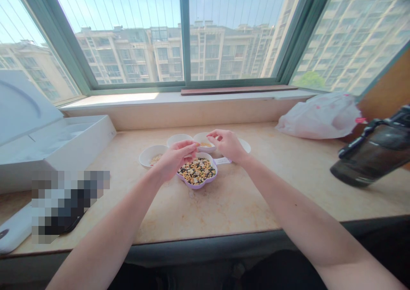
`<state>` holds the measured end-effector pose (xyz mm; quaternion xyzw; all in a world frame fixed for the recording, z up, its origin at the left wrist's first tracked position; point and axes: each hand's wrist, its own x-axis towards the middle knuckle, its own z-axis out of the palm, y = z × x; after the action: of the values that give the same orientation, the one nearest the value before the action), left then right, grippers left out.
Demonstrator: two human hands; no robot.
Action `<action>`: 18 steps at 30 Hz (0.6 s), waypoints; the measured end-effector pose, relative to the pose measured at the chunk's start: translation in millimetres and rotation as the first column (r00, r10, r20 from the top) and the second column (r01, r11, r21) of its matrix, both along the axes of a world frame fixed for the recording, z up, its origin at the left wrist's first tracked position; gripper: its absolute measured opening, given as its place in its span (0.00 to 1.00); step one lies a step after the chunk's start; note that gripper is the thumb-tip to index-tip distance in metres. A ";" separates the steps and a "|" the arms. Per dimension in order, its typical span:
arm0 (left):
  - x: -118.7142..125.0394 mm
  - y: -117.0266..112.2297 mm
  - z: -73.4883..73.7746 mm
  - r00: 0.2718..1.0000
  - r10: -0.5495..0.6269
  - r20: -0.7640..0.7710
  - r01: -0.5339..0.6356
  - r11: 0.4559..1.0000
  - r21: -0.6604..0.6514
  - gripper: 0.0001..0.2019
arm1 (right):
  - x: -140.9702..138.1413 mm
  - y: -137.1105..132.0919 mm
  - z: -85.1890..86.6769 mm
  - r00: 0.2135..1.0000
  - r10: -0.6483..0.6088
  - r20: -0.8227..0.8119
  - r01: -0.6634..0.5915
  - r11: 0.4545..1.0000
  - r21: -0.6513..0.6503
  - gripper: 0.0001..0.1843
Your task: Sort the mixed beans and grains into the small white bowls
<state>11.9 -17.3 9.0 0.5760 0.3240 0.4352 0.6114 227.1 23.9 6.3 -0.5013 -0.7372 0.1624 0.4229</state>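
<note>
A purple flower-shaped bowl (199, 183) full of mixed beans, yellow, black and pale, sits mid-counter. Behind it stand small white bowls: one on the left (150, 153) with pale grains, one (177, 139) behind my left hand, one (202, 138) with yellow grains, and one (246, 145) mostly hidden by my right hand. My left hand (174, 158) hovers over the purple bowl's left rim, fingers pinched together on something too small to name. My right hand (226, 144) is above the yellow-grain bowl, fingers also pinched.
A stone counter (262, 196) runs under a wide window. A white open box (54, 142) sits at left, a white plastic bag (320, 115) at back right, a dark bottle (374, 151) lying at right, and a blurred dark object (64, 206) at front left.
</note>
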 end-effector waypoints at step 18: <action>3.7 2.3 -8.4 0.991 0.120 -0.062 -0.122 0.992 -0.021 0.15 | -28.3 -24.4 -2.2 0.925 0.265 -0.274 -0.304 0.946 -0.110 0.19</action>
<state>15.6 -15.0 0.6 0.5606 0.3821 0.4499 0.5808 198.8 -0.4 4.1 -0.3943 -0.7272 0.3405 0.4470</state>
